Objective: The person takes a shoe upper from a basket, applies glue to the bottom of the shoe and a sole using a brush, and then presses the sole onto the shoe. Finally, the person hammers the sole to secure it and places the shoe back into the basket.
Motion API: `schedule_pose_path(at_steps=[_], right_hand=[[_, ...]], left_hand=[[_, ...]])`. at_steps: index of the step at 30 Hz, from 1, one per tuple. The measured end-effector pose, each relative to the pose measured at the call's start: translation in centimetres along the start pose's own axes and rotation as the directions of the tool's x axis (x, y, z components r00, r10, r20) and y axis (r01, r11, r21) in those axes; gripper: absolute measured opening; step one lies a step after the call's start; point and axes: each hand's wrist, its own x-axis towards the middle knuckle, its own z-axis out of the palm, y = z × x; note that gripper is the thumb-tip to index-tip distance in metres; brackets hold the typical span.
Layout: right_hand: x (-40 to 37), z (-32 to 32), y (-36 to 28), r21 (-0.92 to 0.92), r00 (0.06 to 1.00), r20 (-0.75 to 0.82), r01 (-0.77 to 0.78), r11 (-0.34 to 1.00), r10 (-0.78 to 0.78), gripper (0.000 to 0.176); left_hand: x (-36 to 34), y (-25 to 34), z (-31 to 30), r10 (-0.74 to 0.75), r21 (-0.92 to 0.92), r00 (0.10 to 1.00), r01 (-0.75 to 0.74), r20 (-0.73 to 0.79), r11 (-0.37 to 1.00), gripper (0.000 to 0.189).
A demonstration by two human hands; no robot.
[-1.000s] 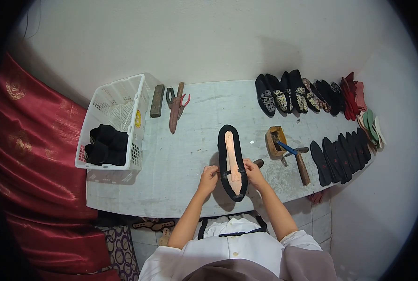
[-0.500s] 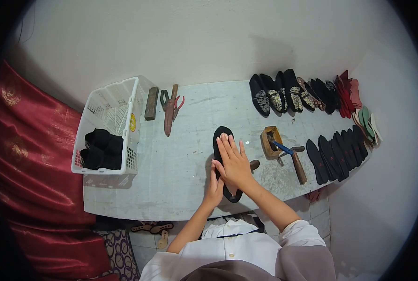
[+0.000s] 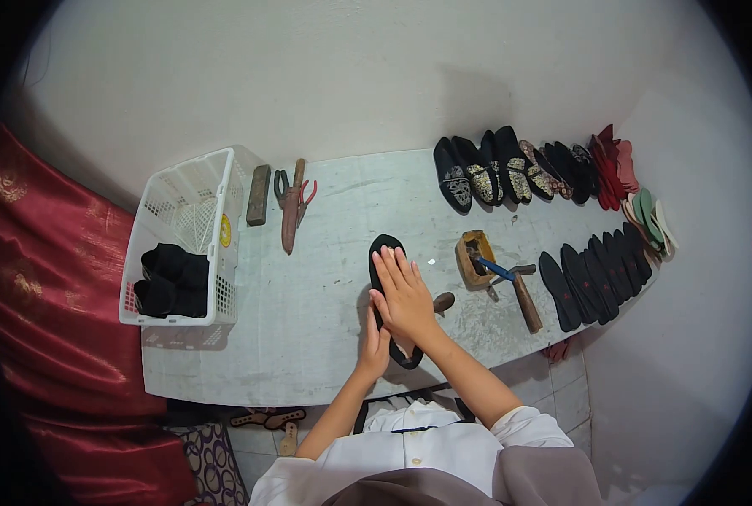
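A black shoe [image 3: 379, 253], apparently sole up with a pale patch near the heel, is at the middle of the table's front half. My right hand [image 3: 407, 301] lies flat over it, its fingers stretched toward the toe. Along the shoe's left edge, my left hand [image 3: 375, 341] grips the side with the thumb raised; some of its fingers are hidden. A brown rounded tool end [image 3: 445, 301] shows just right of my right hand. Further right are a small yellowish glue box [image 3: 468, 266] with a blue-handled brush [image 3: 495, 269] in it, and a hammer [image 3: 526, 302].
A white plastic basket [image 3: 229, 190] with black shoes stands at left. Near it lie a dark block [image 3: 258, 196], pliers [image 3: 309, 192] and a sheathed tool [image 3: 291, 219]. Finished-looking shoes [image 3: 453, 181] line the back right; several black insoles [image 3: 559, 291] lie at right.
The whole view has shifted slightly, moving the table's things a little left and mostly down. Both hands stay on the shoe, with the right palm still flat over it.
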Motion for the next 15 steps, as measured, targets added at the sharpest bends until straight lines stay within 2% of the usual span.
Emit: schedule_pose_path(at_steps=[4,7,10,11,14,15], right_hand=[[-0.7,-0.3,0.2,0.014,1.0,0.004,0.006,1.0,-0.006,0.06],[-2.3,-0.9,0.4,0.037,0.999,0.036,-0.002,0.999,0.0,0.058],[-4.2,-1.9,1.2,0.035,0.989,0.148,-0.009,0.999,0.004,0.056],[-4.6,-2.6,1.6,0.121,0.987,0.159,0.002,0.993,-0.021,0.053],[-6.0,-4.7,3.6,0.414,0.982,0.189,-0.097,0.905,0.019,0.049],[-6.2,-5.7,3.9,0.472,0.994,0.084,-0.105,0.876,0.074,0.042]], left_hand=[[-0.1,0.5,-0.3,-0.066,-0.015,0.997,0.067,0.042,0.998,0.061],[0.2,0.7,0.1,-0.05,-0.036,0.997,0.048,-0.064,0.998,0.06],[-0.1,2.6,0.1,-0.167,0.039,0.959,0.181,-0.228,0.983,0.059],[-0.1,3.1,0.4,-0.038,0.189,0.935,0.111,-0.353,0.976,0.053],[0.5,6.1,1.6,0.203,0.447,0.888,0.003,-0.412,0.895,0.048],[0.9,7.7,2.4,0.269,0.493,0.883,-0.051,-0.384,0.869,0.044]])
